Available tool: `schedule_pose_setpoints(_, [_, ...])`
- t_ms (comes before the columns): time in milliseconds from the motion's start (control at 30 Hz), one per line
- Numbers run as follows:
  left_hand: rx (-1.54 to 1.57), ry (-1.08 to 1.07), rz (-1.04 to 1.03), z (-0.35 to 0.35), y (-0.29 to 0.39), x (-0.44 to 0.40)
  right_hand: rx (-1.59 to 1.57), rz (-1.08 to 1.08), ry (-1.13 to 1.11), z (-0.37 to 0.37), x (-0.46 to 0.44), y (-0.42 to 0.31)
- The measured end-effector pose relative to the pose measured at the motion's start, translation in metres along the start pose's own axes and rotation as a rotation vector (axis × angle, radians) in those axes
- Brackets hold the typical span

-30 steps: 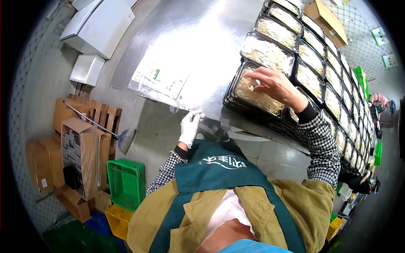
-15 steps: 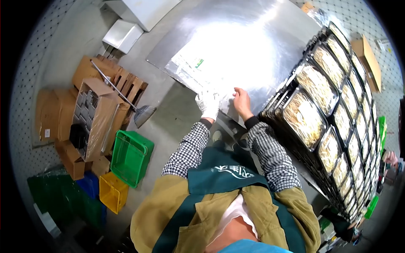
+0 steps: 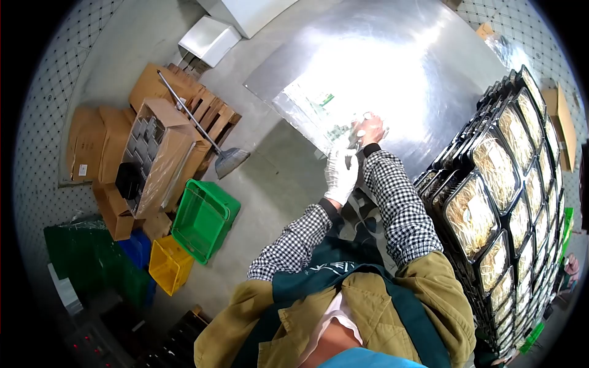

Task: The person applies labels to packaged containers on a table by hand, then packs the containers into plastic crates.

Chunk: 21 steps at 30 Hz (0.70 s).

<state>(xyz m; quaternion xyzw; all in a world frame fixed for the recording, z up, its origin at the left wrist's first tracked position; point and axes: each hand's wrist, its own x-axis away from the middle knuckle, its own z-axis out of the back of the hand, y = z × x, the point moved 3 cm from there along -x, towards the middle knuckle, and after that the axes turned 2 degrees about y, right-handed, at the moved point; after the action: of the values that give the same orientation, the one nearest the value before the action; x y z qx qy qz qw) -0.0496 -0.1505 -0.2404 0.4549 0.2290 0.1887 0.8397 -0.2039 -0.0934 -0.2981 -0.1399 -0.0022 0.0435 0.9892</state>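
My left hand point(image 3: 341, 176), in a white glove, is just off the near edge of the shiny metal table point(image 3: 270, 76). Its thumb and a finger curl together in a pinch; what lies between them is too small to make out. My bare right hand point(image 3: 372, 129) is over the table with its fingers bent in. It grips crumpled clear plastic film point(image 3: 337, 132), whose outline is partly lost in glare. Flat clear plastic sheets point(image 3: 299, 101) with a green mark lie at the table's left corner.
Stacked black trays point(image 3: 469, 214) of pale, thin strands under clear covers stand close on my right. On the floor to my left are a green crate point(image 3: 205, 221), a yellow crate point(image 3: 169, 264), a broom point(image 3: 230, 161), a wooden pallet point(image 3: 215, 116) and cardboard boxes point(image 3: 92, 147).
The head view has shifted. My left hand has drawn back from the table edge, its fingers now pinched. My right hand has reached farther over the table, and crumpled film now shows beside it.
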Motion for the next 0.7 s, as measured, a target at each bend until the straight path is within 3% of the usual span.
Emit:
schedule_pose_setpoints(167, [0.018, -0.019, -0.030, -0.001, -0.001, -0.007, -0.540, -0.180, -0.044, -0.034, -0.003, 0.041])
schedule_pose_setpoints(233, [0.022, -0.034, -0.069, 0.004, 0.004, -0.009, -0.672, -0.223, 0.064, 0.002, 0.032, 0.048])
schedule_pose_setpoints(267, [0.040, -0.160, -0.022, 0.007, 0.003, -0.009, -0.702, -0.302, 0.032, 0.002, 0.048, 0.062])
schedule_pose_setpoints(333, [0.272, -0.056, 0.080, 0.022, 0.005, -0.003, -0.873, -0.374, -0.081, 0.036, 0.102, 0.079])
schedule_pose_setpoints(367, [0.200, 0.018, -0.048, 0.039, 0.016, -0.002, -0.997, -0.413, -0.133, 0.048, 0.130, 0.089])
schedule_pose_setpoints(400, [0.340, 0.013, 0.023, 0.043, 0.007, 0.005, -1.055, -0.341, -0.101, 0.078, 0.155, 0.090])
schedule_pose_setpoints(467, [0.339, -0.024, 0.257, 0.069, 0.018, 0.024, -1.160, -0.241, -0.121, 0.156, 0.209, 0.089])
schedule_pose_setpoints(500, [0.142, -0.018, 0.020, 0.081, 0.024, 0.026, -1.218, -0.193, -0.181, 0.186, 0.223, 0.085])
schedule_pose_setpoints(567, [0.256, -0.136, -0.367, 0.115, 0.083, 0.020, -0.991, 0.007, -0.252, 0.224, 0.237, 0.090])
schedule_pose_setpoints(633, [0.240, -0.477, -0.797, 0.133, 0.138, 0.010, -0.962, 0.080, -0.230, 0.265, 0.243, 0.081])
schedule_pose_setpoints(667, [0.138, -0.527, -0.897, 0.139, 0.164, 0.016, -0.996, 0.052, -0.256, 0.279, 0.246, 0.079])
schedule_pose_setpoints(700, [0.125, -0.595, -0.867, 0.136, 0.171, 0.022, -1.030, 0.030, -0.280, 0.292, 0.248, 0.077])
